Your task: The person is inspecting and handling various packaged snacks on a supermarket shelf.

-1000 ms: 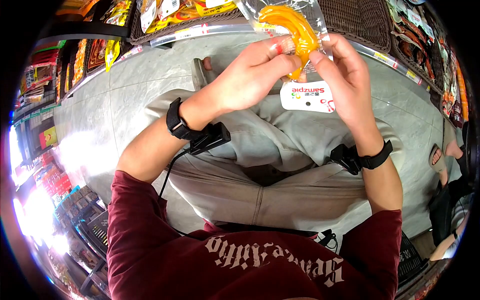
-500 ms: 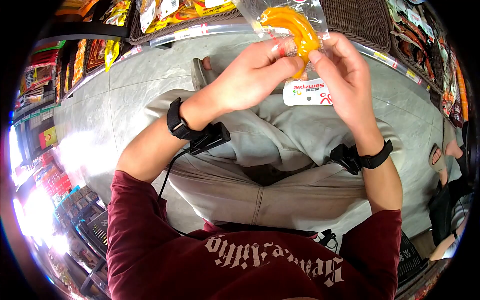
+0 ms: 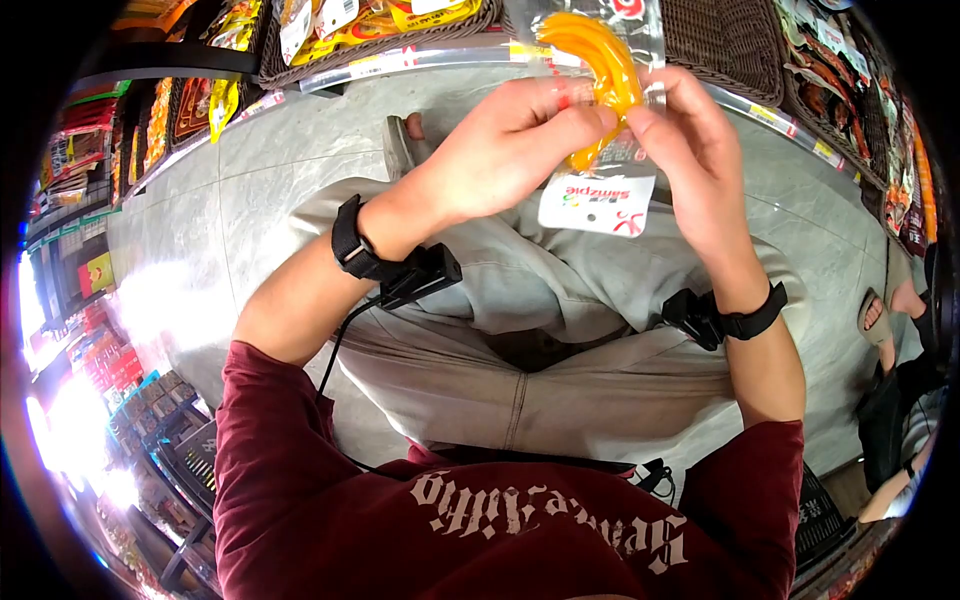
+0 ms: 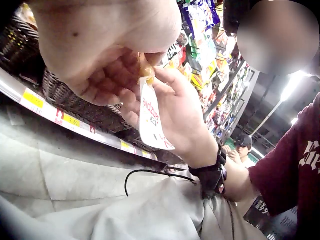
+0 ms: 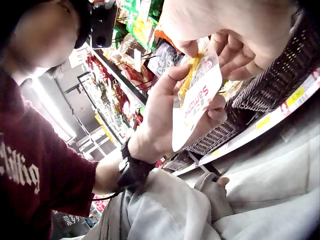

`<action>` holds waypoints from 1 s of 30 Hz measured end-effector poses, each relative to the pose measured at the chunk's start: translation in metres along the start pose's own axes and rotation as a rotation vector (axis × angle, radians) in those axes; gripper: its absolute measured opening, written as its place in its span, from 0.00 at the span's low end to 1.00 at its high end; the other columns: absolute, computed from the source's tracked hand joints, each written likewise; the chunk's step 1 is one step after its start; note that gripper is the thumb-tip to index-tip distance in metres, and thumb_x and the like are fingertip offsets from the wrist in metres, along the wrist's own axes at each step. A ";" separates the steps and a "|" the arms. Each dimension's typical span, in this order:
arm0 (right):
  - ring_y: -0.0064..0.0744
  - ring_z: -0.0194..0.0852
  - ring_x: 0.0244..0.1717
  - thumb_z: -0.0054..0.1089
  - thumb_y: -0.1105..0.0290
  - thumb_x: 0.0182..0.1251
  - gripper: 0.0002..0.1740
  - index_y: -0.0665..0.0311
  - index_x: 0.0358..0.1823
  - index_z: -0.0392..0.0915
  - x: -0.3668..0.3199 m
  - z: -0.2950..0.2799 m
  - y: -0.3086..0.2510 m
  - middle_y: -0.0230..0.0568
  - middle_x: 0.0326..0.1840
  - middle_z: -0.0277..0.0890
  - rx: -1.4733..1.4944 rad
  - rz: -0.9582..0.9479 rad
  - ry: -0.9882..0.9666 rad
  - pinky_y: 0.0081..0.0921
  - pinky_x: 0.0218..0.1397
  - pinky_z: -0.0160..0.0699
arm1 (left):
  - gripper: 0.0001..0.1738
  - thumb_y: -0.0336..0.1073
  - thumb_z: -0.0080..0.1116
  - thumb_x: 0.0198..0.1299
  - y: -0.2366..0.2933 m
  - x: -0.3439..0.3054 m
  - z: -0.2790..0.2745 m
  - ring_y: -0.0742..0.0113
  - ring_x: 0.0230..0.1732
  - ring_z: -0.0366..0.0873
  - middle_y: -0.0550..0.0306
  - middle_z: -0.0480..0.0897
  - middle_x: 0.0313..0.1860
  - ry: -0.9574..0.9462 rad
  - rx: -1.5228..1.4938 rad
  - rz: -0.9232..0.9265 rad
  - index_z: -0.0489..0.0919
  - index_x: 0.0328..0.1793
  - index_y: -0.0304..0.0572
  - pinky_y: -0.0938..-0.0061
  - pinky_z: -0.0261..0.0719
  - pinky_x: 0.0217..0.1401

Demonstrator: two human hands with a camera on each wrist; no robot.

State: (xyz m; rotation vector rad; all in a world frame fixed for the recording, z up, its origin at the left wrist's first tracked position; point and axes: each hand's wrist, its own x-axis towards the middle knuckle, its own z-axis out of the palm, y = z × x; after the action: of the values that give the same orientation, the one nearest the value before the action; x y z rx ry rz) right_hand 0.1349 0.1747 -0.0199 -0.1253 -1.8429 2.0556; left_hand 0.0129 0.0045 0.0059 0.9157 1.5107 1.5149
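Observation:
Both hands hold a clear plastic snack packet [image 3: 600, 65] out in front of the knees. Inside it is a curved, glossy yellow-orange piece of food, and a white label printed "Samzpie" [image 3: 597, 203] is at the end nearer the body. My left hand [image 3: 510, 150] pinches the packet's left side, its thumb on top of the food. From the right, my right hand [image 3: 695, 160] pinches it too, its thumb tip close to the left one. In the right wrist view the packet's label [image 5: 197, 107] faces the camera; in the left wrist view the label [image 4: 152, 115] is nearly edge-on.
A shelf edge with price tags [image 3: 375, 62] runs just beyond the hands. Wicker baskets stand on it, one [image 3: 715, 50] behind the right hand and another holding yellow packets [image 3: 400, 25] at left. The crossed legs in grey trousers [image 3: 540, 390] lie below. Another person's sandalled foot [image 3: 873, 310] is at right.
The packet has turned between the hands: its far end has shifted right, and its label end has swung left and nearer the body. The hands have hardly moved.

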 end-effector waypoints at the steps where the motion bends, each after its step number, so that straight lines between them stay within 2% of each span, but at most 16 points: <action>1: 0.15 0.76 0.44 0.62 0.74 0.80 0.12 0.69 0.59 0.78 0.000 0.001 -0.002 0.30 0.49 0.80 0.052 0.035 0.018 0.19 0.47 0.77 | 0.13 0.39 0.53 0.81 0.004 -0.001 0.001 0.80 0.39 0.74 0.68 0.79 0.35 0.000 0.032 -0.016 0.83 0.49 0.37 0.76 0.74 0.44; 4: 0.16 0.76 0.43 0.60 0.73 0.81 0.12 0.69 0.60 0.78 0.002 -0.002 -0.001 0.31 0.49 0.81 0.101 0.026 -0.015 0.20 0.44 0.76 | 0.15 0.41 0.54 0.81 0.001 -0.001 0.002 0.79 0.37 0.73 0.68 0.78 0.33 -0.007 0.090 -0.033 0.83 0.46 0.38 0.76 0.73 0.42; 8: 0.15 0.76 0.43 0.59 0.73 0.81 0.11 0.69 0.59 0.79 0.003 -0.004 -0.002 0.31 0.49 0.80 0.098 0.033 -0.057 0.19 0.44 0.75 | 0.16 0.43 0.55 0.80 -0.010 0.001 -0.004 0.79 0.35 0.71 0.69 0.76 0.31 -0.051 0.134 -0.026 0.83 0.45 0.37 0.75 0.71 0.40; 12: 0.14 0.74 0.44 0.59 0.73 0.81 0.09 0.68 0.56 0.79 0.003 -0.005 -0.003 0.30 0.48 0.80 0.053 0.019 -0.059 0.18 0.45 0.74 | 0.17 0.44 0.55 0.80 -0.005 0.001 -0.001 0.79 0.34 0.70 0.69 0.75 0.30 -0.019 0.113 0.001 0.81 0.43 0.37 0.74 0.70 0.38; 14: 0.14 0.74 0.45 0.59 0.74 0.81 0.08 0.68 0.55 0.79 0.003 -0.006 -0.002 0.29 0.48 0.79 0.044 0.017 -0.063 0.18 0.46 0.74 | 0.13 0.38 0.52 0.83 -0.003 0.002 -0.010 0.77 0.47 0.77 0.65 0.82 0.44 -0.153 0.202 -0.130 0.82 0.58 0.35 0.76 0.76 0.52; 30: 0.15 0.73 0.51 0.58 0.77 0.79 0.05 0.68 0.51 0.77 0.002 -0.008 -0.001 0.28 0.49 0.77 -0.018 0.034 -0.081 0.20 0.57 0.76 | 0.12 0.37 0.52 0.83 -0.009 0.003 -0.009 0.77 0.48 0.76 0.66 0.82 0.45 -0.151 0.295 -0.123 0.81 0.58 0.35 0.76 0.76 0.53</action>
State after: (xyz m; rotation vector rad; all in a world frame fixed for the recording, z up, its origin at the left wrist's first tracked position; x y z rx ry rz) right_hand 0.1356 0.1831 -0.0196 -0.0795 -1.9201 2.0960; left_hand 0.0039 0.0028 -0.0032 1.0589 1.6729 1.1283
